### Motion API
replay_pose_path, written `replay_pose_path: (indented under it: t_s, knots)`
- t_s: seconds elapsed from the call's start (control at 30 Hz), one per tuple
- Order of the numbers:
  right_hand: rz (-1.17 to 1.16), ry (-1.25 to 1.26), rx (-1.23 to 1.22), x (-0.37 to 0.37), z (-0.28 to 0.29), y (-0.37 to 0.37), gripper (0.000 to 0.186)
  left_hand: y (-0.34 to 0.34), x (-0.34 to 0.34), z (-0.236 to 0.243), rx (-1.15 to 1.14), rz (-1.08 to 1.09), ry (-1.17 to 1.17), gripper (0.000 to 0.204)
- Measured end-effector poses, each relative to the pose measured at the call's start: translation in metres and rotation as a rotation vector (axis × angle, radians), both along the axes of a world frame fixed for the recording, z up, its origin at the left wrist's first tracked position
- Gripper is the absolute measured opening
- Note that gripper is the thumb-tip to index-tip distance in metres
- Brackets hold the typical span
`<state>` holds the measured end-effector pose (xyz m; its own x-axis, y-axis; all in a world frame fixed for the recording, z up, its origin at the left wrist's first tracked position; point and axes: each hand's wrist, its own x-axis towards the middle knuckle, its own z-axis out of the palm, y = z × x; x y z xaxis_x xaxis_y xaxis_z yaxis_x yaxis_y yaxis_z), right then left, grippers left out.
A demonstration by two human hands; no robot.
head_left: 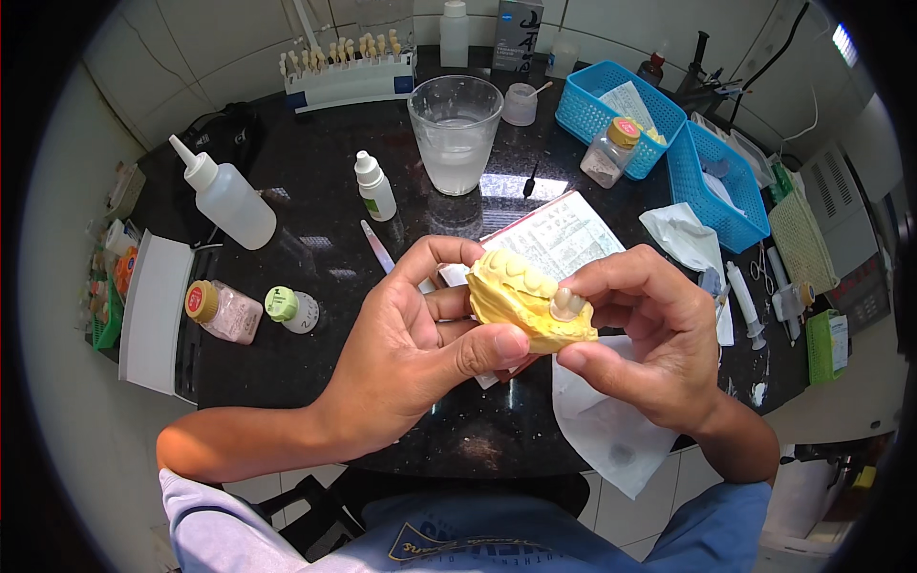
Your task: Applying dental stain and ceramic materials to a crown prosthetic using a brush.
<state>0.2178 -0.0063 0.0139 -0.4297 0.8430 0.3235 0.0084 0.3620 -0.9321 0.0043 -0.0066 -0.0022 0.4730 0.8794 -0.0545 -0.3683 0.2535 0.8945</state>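
Observation:
A yellow plaster dental cast [499, 304] with a row of teeth is held up over the middle of the table. My left hand [406, 349] is closed around its left side, thumb in front and fingers behind. At the cast's right end sits a small piece of paler, glossy false teeth [566, 304] with a pinkish base. My right hand [664, 329] grips that end, index fingertip against the false teeth and thumb at the lower edge. The other right fingers are partly hidden behind the cast.
Below the hands lie a printed sheet [564, 234] and white paper [611, 420]. A glass of cloudy liquid [457, 143] stands behind. Left are a squeeze bottle [229, 202], a dropper bottle [374, 186] and a powder jar [224, 310]. Blue baskets [716, 181] stand right.

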Motion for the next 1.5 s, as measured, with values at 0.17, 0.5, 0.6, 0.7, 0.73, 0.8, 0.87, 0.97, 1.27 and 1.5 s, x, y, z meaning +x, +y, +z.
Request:
replay_pose_path:
  t_s: [0.17,0.5,0.6,0.7,0.73,0.8,0.87,0.97,1.27,1.5]
  knots:
    - [-0.024,-0.009,-0.04,-0.001,0.002,-0.002,0.04,0.002,0.001,0.0,-0.02,-0.01,-0.032,0.066]
    - [-0.099,-0.201,0.233,0.007,0.006,0.004,0.085,0.001,0.002,0.007,0.028,-0.064,-0.063,0.066]
    - [-0.076,-0.316,0.356,0.008,0.007,0.009,0.103,0.0,0.0,0.009,-0.029,-0.12,-0.12,0.066]
    - [-0.049,-0.387,0.412,0.001,0.005,0.007,0.105,0.001,0.0,0.008,-0.072,-0.154,-0.123,0.065]
    - [-0.067,-0.418,0.467,-0.001,0.004,0.007,0.101,0.003,-0.002,0.003,-0.08,-0.198,-0.156,0.061]
    - [-0.077,-0.444,0.524,-0.007,0.004,0.006,0.096,0.002,-0.002,0.002,-0.103,-0.177,-0.158,0.058]
    - [-0.187,-0.428,0.623,-0.013,0.006,0.001,0.076,0.001,-0.001,0.001,-0.127,-0.161,-0.159,0.054]
    - [-0.251,-0.462,0.672,-0.014,0.005,-0.002,0.062,-0.001,0.0,0.0,-0.099,-0.152,-0.124,0.051]
    - [-0.211,-0.437,0.621,-0.001,-0.001,0.004,0.042,0.0,-0.008,0.007,-0.072,-0.17,0.01,0.054]
    - [-0.207,-0.367,0.633,-0.005,-0.003,-0.001,0.042,-0.002,-0.004,0.0,0.544,0.097,0.319,0.068]
